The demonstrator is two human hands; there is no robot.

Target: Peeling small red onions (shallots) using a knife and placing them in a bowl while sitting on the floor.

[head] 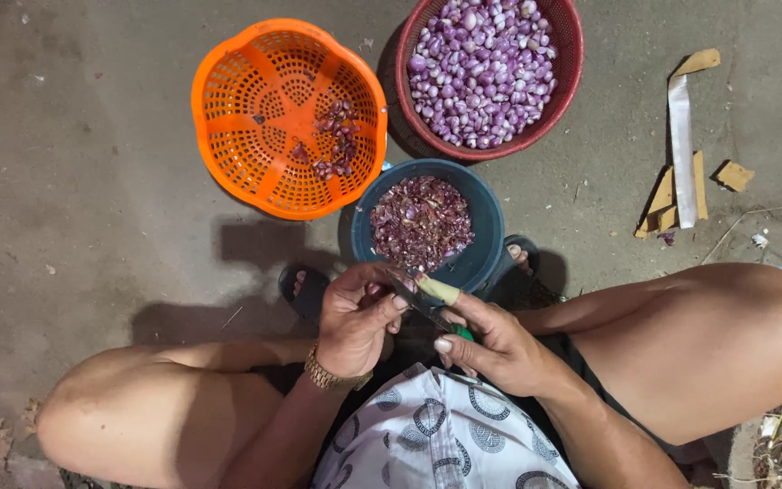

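Head view: blue bowl (480,258) of peels — orange basket (246,109), red basket (572,54) beyond.

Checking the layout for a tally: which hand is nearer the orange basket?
Left. The left hand sits below the orange basket; the right hand is farther off, beneath the blue bowl.

orange basket (255,100), red basket (572,54), purple shallots (481,68)

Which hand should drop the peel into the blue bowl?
Probably the left hand. It seems to pinch the small onion, right by the blue bowl of peels, though the onion is mostly hidden. The right hand is busy gripping the knife.
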